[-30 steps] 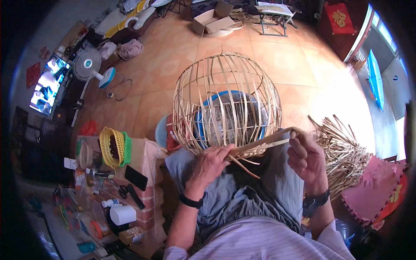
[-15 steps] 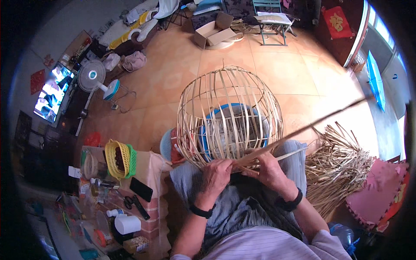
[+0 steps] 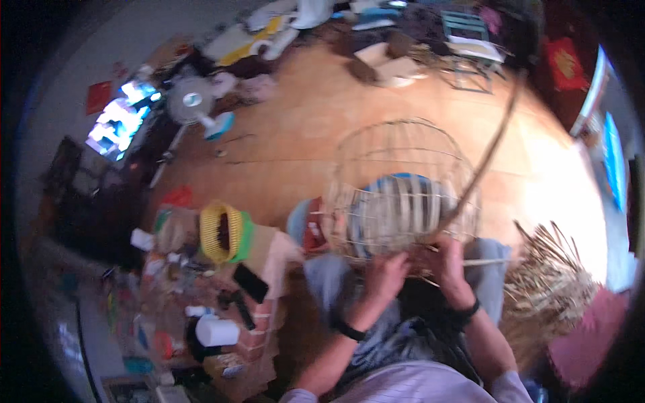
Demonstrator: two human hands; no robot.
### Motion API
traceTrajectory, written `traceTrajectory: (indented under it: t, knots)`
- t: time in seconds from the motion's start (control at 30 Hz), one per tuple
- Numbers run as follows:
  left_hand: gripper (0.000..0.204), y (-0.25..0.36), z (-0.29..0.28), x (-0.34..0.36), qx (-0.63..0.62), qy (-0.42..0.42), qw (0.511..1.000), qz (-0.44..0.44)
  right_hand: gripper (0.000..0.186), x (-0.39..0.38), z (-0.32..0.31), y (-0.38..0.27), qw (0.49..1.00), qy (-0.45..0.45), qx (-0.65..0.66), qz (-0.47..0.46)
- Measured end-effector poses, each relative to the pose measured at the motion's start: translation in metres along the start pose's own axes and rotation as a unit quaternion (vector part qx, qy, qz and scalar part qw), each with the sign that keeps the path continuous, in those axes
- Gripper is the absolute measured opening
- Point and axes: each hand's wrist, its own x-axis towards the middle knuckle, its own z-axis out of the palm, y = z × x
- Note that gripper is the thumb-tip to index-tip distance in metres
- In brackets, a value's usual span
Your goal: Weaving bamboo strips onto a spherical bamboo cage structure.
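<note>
The floor (image 3: 282,141), orange-brown, fills the upper middle of the frame. Right of centre sits the cage (image 3: 402,191), a round frame of thin bamboo ribs resting on the person's lap, with a blue stool (image 3: 396,201) visible through it. At lower right lies a heap of strips (image 3: 547,285). One long strip (image 3: 490,144) rises from the cage's lower rim toward the upper right. A yellow basket (image 3: 218,232) stands left of centre. The left hand (image 3: 384,272) and right hand (image 3: 449,263) both press at the cage's lower rim, fingers curled; blur hides exactly what each pinches.
</note>
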Motion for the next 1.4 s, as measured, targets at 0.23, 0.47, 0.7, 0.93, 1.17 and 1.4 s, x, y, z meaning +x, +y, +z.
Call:
traceTrajectory:
  t: [0.23, 0.47, 0.7, 0.93, 1.17, 1.4]
  knots:
    - [0.011, -0.006, 0.029, -0.002, 0.039, 0.040, 0.998, -0.041, 0.016, 0.023, -0.018, -0.043, 0.991, -0.066, 0.105, 0.051]
    - [0.016, -0.001, 0.040, -0.006, 0.117, 0.051, 0.991, -0.024, 0.011, 0.028, -0.013, -0.052, 0.995, -0.092, -0.012, -0.028]
    - [0.035, 0.005, 0.027, -0.006, 0.076, 0.040, 0.995, -0.052, 0.009, 0.028, -0.016, -0.051, 0.992, -0.093, -0.042, -0.071]
    - [0.020, 0.011, 0.009, -0.010, 0.074, 0.055, 0.995, 0.047, 0.007, 0.032, -0.007, -0.024, 0.996, -0.076, -0.026, -0.049]
    - [0.013, -0.001, 0.020, -0.016, 0.049, 0.086, 0.994, 0.051, 0.003, 0.028, -0.008, -0.044, 0.994, -0.103, -0.008, -0.046]
    - [0.045, -0.012, 0.036, -0.019, 0.133, 0.012, 0.989, 0.069, 0.006, 0.023, -0.008, -0.028, 0.943, -0.078, -0.254, -0.200]
